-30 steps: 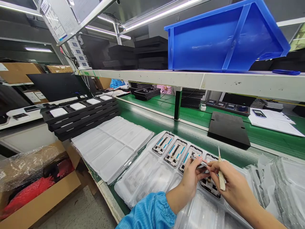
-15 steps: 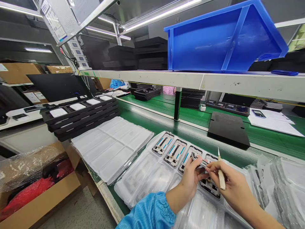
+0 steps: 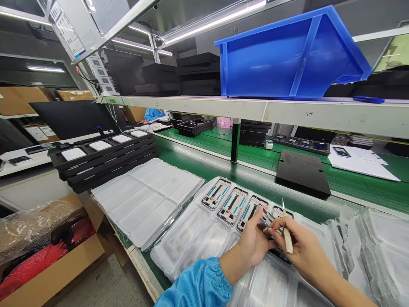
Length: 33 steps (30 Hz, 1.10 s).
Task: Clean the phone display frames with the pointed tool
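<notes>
Between its thumb and fingers, my left hand (image 3: 251, 245) holds a small slim grey part (image 3: 266, 217); its kind is too covered to tell. My right hand (image 3: 302, 245) grips a pointed tool with a pale wrapped handle (image 3: 288, 242), its thin tip aimed up and away. The right fingertips meet the grey part too. Under both hands is a clear plastic tray (image 3: 174, 238). Phone frames with blue strips and dark ribbon cables lie in its far row: one at the left (image 3: 216, 194), a second beside it (image 3: 232, 206), and others partly hidden by my hands.
Stacked clear trays (image 3: 147, 200) lie at the left, crumpled ones (image 3: 367, 247) at the right. A black foam block (image 3: 302, 174) rests on the green bench behind. Overhead, a shelf (image 3: 185, 103) carries a blue bin (image 3: 271, 64). An open carton (image 3: 64, 264) stands lower left.
Both hands have shifted slightly left in view, along with the whole scene. The grey part is tilted differently between my fingers. The pointed tool stays in my right hand.
</notes>
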{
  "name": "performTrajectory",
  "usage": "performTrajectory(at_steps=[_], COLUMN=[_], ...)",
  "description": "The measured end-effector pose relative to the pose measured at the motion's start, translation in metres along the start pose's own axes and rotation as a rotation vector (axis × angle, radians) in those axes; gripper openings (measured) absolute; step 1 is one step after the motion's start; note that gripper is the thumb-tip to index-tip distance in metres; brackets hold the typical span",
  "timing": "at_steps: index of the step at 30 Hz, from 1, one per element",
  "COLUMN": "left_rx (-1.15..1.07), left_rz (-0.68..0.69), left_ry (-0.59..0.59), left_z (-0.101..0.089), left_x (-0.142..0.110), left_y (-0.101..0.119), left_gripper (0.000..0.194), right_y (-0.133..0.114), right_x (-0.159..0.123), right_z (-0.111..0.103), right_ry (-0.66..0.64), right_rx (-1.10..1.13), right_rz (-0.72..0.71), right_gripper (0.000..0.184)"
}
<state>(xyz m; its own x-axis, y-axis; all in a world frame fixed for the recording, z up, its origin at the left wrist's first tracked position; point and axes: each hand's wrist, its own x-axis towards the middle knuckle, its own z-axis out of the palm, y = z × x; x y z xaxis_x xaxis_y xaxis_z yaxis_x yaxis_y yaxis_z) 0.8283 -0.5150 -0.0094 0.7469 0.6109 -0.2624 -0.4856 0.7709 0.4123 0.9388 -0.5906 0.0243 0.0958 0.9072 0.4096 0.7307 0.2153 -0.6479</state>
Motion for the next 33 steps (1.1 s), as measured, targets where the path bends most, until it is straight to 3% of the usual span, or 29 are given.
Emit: performTrajectory(at_steps=[8, 16, 24, 33], left_rx=[-0.033, -0.064, -0.005, -0.017], left_rz=[-0.024, -0.030, -0.011, -0.009], left_ry=[0.060, 0.034, 0.071, 0.167], left_z=[-0.003, 0.003, 0.014, 0.017], left_x=[0.003, -0.003, -0.003, -0.001], left_y=[0.000, 0.002, 0.009, 0.004], left_gripper=[0.049, 0.039, 0.039, 0.044], right_y=[0.006, 0.000, 0.013, 0.021], right_x=[-0.006, -0.002, 0.002, 0.002], right_z=[0.003, 0.009, 0.011, 0.014], right_ry=[-0.051, 0.031, 0.019, -0.143], right_rx=[-0.041, -0.037, -0.276, -0.412], right_rz=[-0.025, -0.086, -0.102, -0.101], right_gripper=[0.009, 0.005, 0.013, 0.020])
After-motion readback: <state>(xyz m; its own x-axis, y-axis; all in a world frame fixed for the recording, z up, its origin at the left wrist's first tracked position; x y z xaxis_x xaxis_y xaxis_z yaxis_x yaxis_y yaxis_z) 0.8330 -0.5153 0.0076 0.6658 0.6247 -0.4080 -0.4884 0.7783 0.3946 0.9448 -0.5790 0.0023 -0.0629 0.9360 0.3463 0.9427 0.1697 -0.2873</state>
